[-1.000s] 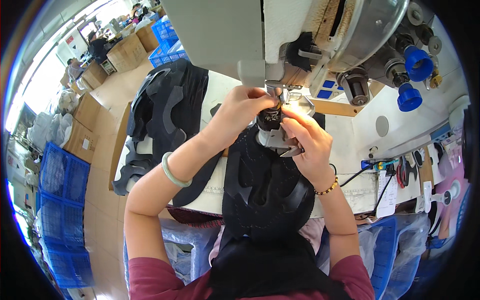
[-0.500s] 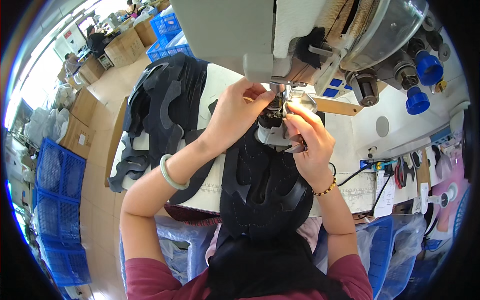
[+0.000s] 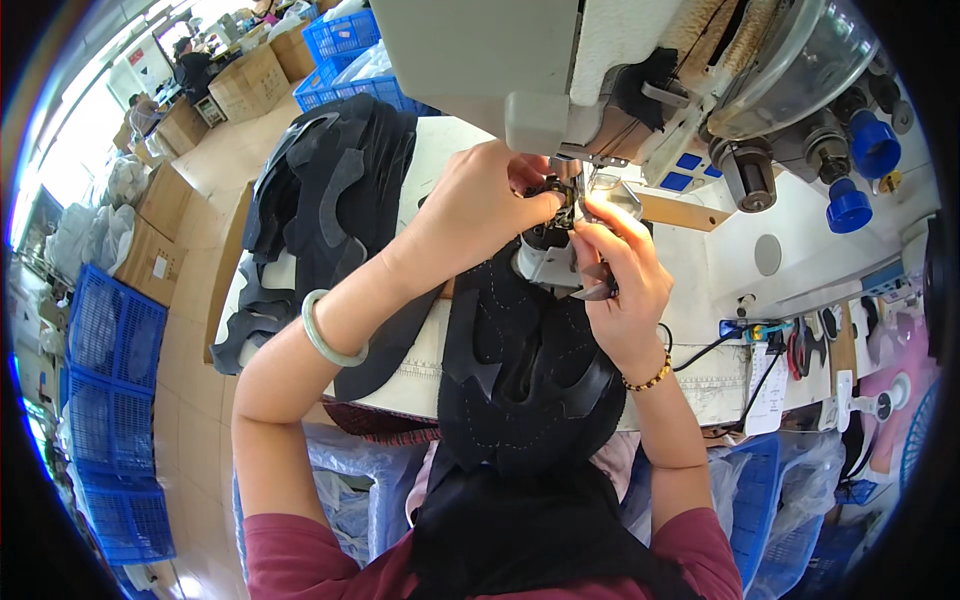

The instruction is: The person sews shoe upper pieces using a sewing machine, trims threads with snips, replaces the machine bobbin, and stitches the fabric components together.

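A sewing machine head hangs over a lit post bed, where dark metal parts show below the needle area. My left hand reaches in from the left, its thumb and fingers closed at these metal parts; what they pinch is hidden. At the right side of the same spot, my right hand has its thumb and forefinger together near the needle. Small metal thread snips are tucked in that palm, blades pointing left. A stitched black shoe-upper piece drapes from the post towards my lap.
A stack of black cut pieces lies on the table to the left, with smaller grey pieces beside it. Blue crates stand along the left. Blue-capped knobs hang at the right. Red-handled scissors lie at the table's right.
My left hand has shifted slightly, its thumb now lower against the metal parts. My right hand stays close by with the snips. The whole view has moved a little.
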A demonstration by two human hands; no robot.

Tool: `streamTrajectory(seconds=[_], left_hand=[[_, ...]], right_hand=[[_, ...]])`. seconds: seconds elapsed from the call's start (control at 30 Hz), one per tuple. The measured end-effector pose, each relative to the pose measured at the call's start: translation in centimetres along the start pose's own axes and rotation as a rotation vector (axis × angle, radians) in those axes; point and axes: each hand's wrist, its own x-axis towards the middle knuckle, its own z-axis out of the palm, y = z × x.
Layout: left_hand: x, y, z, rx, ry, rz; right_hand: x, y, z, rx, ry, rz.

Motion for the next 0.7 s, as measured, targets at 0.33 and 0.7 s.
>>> streamTrajectory(seconds=[0.33,0.7], left_hand=[[0.4,0.4,0.1,-0.024,0.008,0.065],[1.0,-0.7,0.3,-0.212,-0.008,-0.166]], right_hand=[[-0.2,0.2,-0.1,0.051,-0.034,0.019],[-0.3,0.2,-0.1,0.062,-0.057,0.055]])
